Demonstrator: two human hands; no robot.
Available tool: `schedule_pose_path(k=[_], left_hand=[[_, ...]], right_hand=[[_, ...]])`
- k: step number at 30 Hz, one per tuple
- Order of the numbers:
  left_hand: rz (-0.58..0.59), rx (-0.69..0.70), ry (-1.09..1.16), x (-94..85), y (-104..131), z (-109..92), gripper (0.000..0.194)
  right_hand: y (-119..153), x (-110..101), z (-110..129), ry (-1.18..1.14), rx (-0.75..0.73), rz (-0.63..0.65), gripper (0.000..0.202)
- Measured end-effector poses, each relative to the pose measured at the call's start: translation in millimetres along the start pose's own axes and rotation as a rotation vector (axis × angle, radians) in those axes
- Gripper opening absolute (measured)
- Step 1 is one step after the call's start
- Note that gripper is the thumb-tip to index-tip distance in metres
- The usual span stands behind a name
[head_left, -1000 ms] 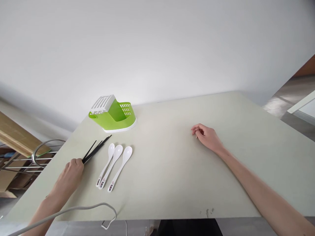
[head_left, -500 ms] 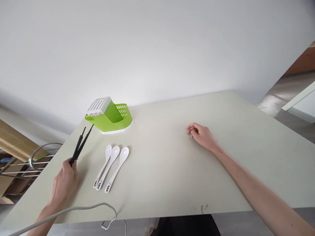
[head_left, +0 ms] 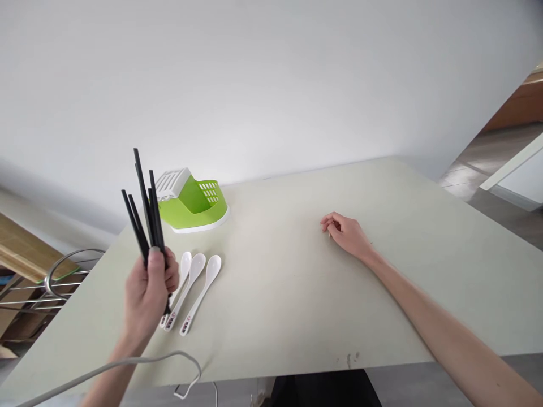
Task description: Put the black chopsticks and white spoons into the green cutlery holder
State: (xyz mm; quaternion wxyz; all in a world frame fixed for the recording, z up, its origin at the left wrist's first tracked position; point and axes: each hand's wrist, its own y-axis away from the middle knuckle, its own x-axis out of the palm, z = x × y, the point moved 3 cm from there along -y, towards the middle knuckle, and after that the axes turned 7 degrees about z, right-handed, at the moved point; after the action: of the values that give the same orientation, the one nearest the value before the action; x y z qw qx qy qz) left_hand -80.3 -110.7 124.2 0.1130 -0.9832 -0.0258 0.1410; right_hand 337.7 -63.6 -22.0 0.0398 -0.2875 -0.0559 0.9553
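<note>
Several black chopsticks point(head_left: 146, 217) stand in a bundle in my left hand point(head_left: 149, 291), which is closed around them. They point up and fan apart at the tips, while their lower ends stick out below my fist. Just right of that hand lie three white spoons point(head_left: 208, 282) on the table, bowls away from me; the leftmost is partly covered by my hand. Behind the bundle is a green holder point(head_left: 190, 215) with a white slatted part and a white base, partly hidden by the chopsticks. My right hand point(head_left: 345, 230) rests on the tabletop, fingers loosely curled in, with nothing visible in it.
The pale table point(head_left: 271, 282) meets a white wall point(head_left: 271, 85) at its back edge. A grey cable point(head_left: 165, 357) crosses the near left, in front of my left forearm. Off the table's left side are a metal rack point(head_left: 59, 277) and a wooden board point(head_left: 29, 243).
My left hand has lifted and turned, moving right with the chopsticks, which now point upward and show as a fuller bundle. My right hand stays in place.
</note>
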Motion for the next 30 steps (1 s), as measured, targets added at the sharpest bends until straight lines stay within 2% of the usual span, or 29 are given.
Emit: schedule_pose_path(k=[3,6,12,18,22,30], left_hand=[[0.060,0.022,0.275,38.1,-0.6,1.0,0.056],[0.111,0.003,0.467,69.8,-2.9,10.6,0.059],[0.237,0.010,0.539,113.5,-3.9,31.0,0.063],[0.336,-0.002,0.376,133.2,-6.5,49.0,0.061],[0.383,0.007,0.254,141.7,-8.1,47.6,0.056],[0.274,-0.180,0.371,151.6,-15.3,45.7,0.052]], right_hand=[[0.0,0.0,0.1,-0.005,0.014,0.001,0.025],[-0.4,-0.5,0.4,-0.010,0.029,0.007,0.025],[-1.9,-0.8,0.0,-0.006,0.033,0.012,0.025],[-2.4,-0.2,-1.7,-0.008,0.016,0.001,0.025],[-1.5,-0.7,-1.4,-0.003,0.018,0.008,0.026],[-1.2,-1.0,-1.3,-0.009,0.009,0.003,0.026]])
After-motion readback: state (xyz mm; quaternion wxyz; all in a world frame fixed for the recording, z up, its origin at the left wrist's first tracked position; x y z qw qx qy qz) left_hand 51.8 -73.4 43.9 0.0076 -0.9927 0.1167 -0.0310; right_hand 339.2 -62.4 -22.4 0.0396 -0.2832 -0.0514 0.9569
